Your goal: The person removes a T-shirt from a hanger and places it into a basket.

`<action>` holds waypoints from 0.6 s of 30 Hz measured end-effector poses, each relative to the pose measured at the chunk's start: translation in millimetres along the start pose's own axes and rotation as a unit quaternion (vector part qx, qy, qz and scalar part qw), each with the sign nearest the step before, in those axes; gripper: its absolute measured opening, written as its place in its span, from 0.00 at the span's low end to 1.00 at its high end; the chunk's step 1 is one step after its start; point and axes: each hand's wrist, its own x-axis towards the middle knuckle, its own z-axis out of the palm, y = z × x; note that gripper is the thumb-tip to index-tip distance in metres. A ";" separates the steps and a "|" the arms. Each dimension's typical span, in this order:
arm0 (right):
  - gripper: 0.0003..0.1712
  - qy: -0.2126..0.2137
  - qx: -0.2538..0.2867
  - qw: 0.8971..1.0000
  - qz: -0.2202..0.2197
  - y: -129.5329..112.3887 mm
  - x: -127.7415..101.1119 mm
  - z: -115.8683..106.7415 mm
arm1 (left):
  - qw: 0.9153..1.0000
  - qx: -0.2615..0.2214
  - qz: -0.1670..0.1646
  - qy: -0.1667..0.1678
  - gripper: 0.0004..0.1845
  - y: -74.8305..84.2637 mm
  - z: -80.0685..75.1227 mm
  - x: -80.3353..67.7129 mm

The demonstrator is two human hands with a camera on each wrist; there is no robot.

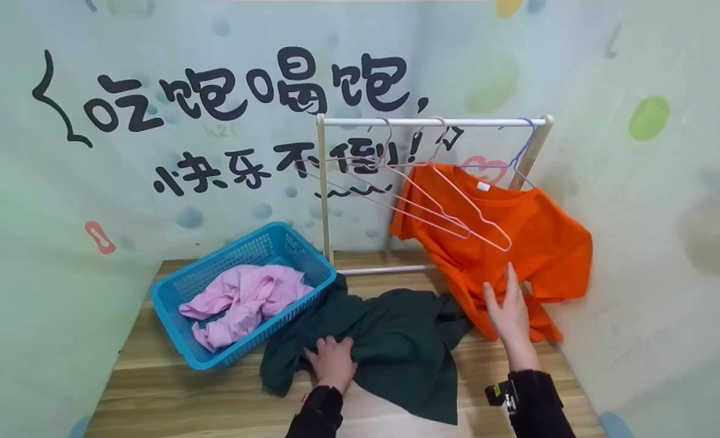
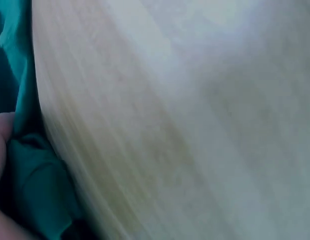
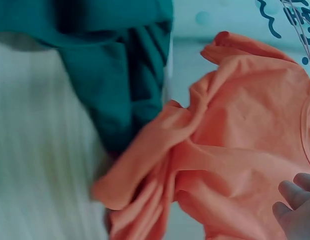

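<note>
A dark green shirt (image 1: pixel 396 340) lies crumpled on the wooden table. My left hand (image 1: pixel 331 363) grips its near left part with bent fingers; in the left wrist view, green cloth (image 2: pixel 40 185) shows between the finger and thumb at the left edge. An orange T-shirt (image 1: pixel 518 225) hangs on a blue hanger (image 1: pixel 521 155) at the rack's right end, its lower part reaching the table. Just in front of it is my right hand (image 1: pixel 511 316), fingers extended and holding nothing. The right wrist view shows those fingers (image 3: pixel 297 192) by the orange cloth; whether they touch is unclear.
Pink wire hangers (image 1: pixel 457 210) hang from the white rail (image 1: pixel 427 123) of the rack, left of the orange T-shirt. A blue plastic basket (image 1: pixel 171 316) holding a pink garment (image 1: pixel 244 301) stands at the left. Printed walls enclose the table's back and sides.
</note>
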 end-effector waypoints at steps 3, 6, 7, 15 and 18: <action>0.42 -0.016 0.004 1.000 0.002 6.5 -12.1 5.6 | 1.000 0.009 0.006 0.002 0.20 -0.6 -0.7 -2.6; 0.41 -0.032 0.016 0.999 0.005 11.4 -22.7 11.0 | 1.000 -0.013 0.002 0.012 0.17 -1.3 -4.8 -3.5; 0.41 -0.035 0.022 0.999 0.006 12.4 -26.0 12.8 | 0.999 -0.031 -0.002 0.016 0.16 -1.7 -7.6 -2.9; 0.39 -0.047 0.043 0.998 -0.003 17.7 -44.4 25.4 | 0.941 -0.333 -0.047 0.038 0.21 -9.6 -53.7 16.2; 0.39 -0.048 0.040 0.998 -0.008 18.5 -46.3 27.4 | 0.888 -0.449 -0.083 0.049 0.25 -12.7 -75.9 21.7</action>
